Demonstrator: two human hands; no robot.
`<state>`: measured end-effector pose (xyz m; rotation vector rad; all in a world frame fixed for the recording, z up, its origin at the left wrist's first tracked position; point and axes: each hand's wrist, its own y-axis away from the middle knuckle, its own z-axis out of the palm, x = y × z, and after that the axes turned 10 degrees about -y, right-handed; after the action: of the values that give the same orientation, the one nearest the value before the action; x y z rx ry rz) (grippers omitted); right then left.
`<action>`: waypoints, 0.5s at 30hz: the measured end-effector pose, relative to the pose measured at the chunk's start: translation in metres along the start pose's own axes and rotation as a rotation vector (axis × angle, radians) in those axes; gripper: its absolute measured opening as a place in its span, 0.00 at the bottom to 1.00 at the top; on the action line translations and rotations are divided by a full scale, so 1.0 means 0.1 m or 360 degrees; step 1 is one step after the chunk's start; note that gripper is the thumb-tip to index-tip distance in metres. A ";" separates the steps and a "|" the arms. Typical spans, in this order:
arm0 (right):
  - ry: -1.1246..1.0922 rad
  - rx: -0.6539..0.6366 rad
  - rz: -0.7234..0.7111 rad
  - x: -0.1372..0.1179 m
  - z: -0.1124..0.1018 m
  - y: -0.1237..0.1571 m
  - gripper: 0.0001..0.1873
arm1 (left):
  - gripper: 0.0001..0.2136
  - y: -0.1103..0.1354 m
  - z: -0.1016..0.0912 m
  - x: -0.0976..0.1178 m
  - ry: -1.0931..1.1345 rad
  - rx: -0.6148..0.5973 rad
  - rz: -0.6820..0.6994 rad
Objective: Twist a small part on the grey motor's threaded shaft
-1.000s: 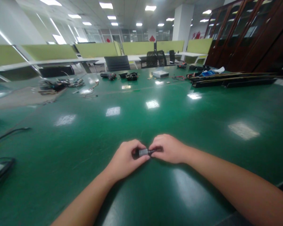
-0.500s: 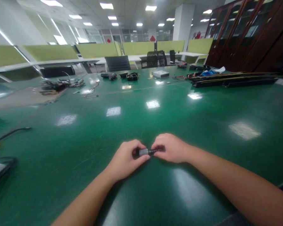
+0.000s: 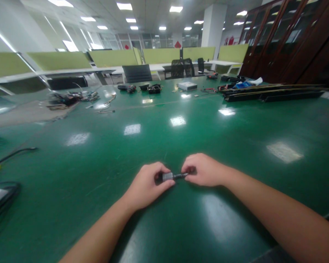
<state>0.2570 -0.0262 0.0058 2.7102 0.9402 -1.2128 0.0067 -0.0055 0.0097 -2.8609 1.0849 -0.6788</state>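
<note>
Both of my hands rest low on the green table [image 3: 181, 131] near its front edge. My left hand [image 3: 146, 184] is closed around a small grey cylindrical part [image 3: 167, 176]. A thin dark rod [image 3: 180, 175] sticks out of that part to the right. My right hand [image 3: 204, 170] pinches the rod's far end with its fingertips. A short stretch of the rod shows between the two hands.
A black cable with a yellow tip [image 3: 5, 159] and a dark flat object [image 3: 0, 199] lie at the left edge. Long black rails [image 3: 271, 94] lie at the far right. Tools, wires and a white box [image 3: 186, 86] sit at the far end, with chairs behind.
My right hand has drawn a little to the right, so more of the dark rod shows between the hands. My left hand has stayed in place.
</note>
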 end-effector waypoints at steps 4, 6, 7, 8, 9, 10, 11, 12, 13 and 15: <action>-0.0036 -0.0036 0.0112 0.02 -0.07 0.03 0.06 | 0.10 0.00 0.00 0.00 0.0006 0.0004 -0.0007; -0.0042 -0.0055 0.0166 0.03 -0.11 0.05 0.07 | 0.10 0.01 0.00 -0.01 0.0009 0.0006 -0.0016; -0.0037 -0.0065 0.0191 0.04 -0.13 0.06 0.07 | 0.10 0.01 0.00 -0.01 0.0013 0.0007 -0.0024; -0.0028 -0.0072 0.0213 0.05 -0.15 0.07 0.07 | 0.11 0.01 0.00 -0.01 0.0018 0.0007 -0.0032; -0.0018 -0.0076 0.0236 0.06 -0.17 0.08 0.07 | 0.11 0.01 0.00 -0.02 0.0021 0.0006 -0.0039; -0.0010 -0.0075 0.0257 0.07 -0.18 0.09 0.07 | 0.11 0.01 0.01 -0.02 0.0023 0.0005 -0.0042; -0.0007 -0.0073 0.0273 0.08 -0.19 0.09 0.07 | 0.11 0.01 0.01 -0.02 0.0022 0.0004 -0.0042; -0.0012 -0.0069 0.0283 0.08 -0.20 0.10 0.07 | 0.11 0.01 0.01 -0.03 0.0021 0.0003 -0.0040; -0.0020 -0.0066 0.0287 0.08 -0.20 0.10 0.07 | 0.10 0.01 0.02 -0.03 0.0019 0.0001 -0.0037; -0.0041 -0.0065 0.0280 0.08 -0.20 0.10 0.07 | 0.10 0.01 0.02 -0.03 0.0017 0.0002 -0.0031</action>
<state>0.2796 -0.0249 0.0118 2.6723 0.6977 -1.1787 0.0045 -0.0045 0.0065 -2.8739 1.0593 -0.6962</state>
